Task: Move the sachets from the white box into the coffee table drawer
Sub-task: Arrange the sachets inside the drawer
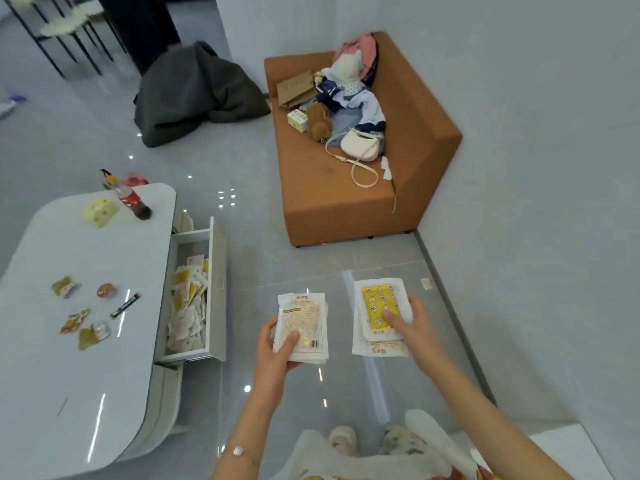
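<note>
My left hand (277, 344) grips a small stack of white sachets (304, 320), the top one showing its pale printed back. My right hand (412, 323) holds a second stack of sachets (377, 306), the top one with a yellow patterned front. Both stacks hang in the air above the grey floor, right of the coffee table. The coffee table drawer (216, 271) stands pulled out, with several white and yellow sachets (188, 306) heaped inside. A white box corner (568, 445) shows at the bottom right.
The white coffee table (52, 375) carries a cola bottle (130, 199), a yellow tissue pack (100, 211), snack wrappers and a dark stick sachet. A brown sofa (336, 202) loaded with clothes and a white bag sits ahead; a dark beanbag (194, 91) lies beyond.
</note>
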Demonstrator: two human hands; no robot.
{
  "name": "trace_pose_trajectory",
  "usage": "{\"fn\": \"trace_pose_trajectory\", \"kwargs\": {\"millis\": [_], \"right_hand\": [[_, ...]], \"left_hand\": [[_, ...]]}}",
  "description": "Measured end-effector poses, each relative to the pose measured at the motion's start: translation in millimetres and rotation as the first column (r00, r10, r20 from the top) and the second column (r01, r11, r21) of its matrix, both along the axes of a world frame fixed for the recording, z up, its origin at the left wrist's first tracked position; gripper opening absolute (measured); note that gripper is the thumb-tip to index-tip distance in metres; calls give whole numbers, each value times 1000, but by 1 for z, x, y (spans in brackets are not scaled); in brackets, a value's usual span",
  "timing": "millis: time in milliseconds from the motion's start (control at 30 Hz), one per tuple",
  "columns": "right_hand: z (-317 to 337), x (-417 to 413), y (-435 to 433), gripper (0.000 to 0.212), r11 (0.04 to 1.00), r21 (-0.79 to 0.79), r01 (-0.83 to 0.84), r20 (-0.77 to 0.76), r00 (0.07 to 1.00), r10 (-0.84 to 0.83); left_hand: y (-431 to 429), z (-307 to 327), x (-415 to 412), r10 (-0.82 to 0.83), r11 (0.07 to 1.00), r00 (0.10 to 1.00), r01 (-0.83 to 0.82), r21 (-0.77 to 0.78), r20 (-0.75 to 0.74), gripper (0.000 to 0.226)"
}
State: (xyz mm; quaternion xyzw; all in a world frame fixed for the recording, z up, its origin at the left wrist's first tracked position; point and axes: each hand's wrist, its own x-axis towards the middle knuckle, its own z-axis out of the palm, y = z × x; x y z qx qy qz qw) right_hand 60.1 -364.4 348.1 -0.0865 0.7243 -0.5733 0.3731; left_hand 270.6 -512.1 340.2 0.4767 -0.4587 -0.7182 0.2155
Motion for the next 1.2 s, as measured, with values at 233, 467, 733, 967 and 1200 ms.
{"fn": "trace_pose_trajectory", "kwargs": {"millis": [233,467,733,967,1200], "right_hand": [[0,-20,-106,42,986,-49,-158,13,987,159],[-10,-74,-220,47,924,-73,-376,23,925,378],[5,-144,-344,41,762,-76,-643,15,764,645],[6,-165,-426,48,604,-65,-795,27,603,797],[-2,-160,-492,40,567,-79,-820,87,561,823]], "left_hand": [[-59,0,5,206,978,979,-205,-45,7,46],[-133,0,-36,416,907,909,-414,-81,9,42],[-198,5,-99,673,739,740,-671,-66,17,45],[-223,1,-124,819,574,574,-817,-54,32,47],[-265,-16,-118,901,426,428,-904,41,65,44]]}}
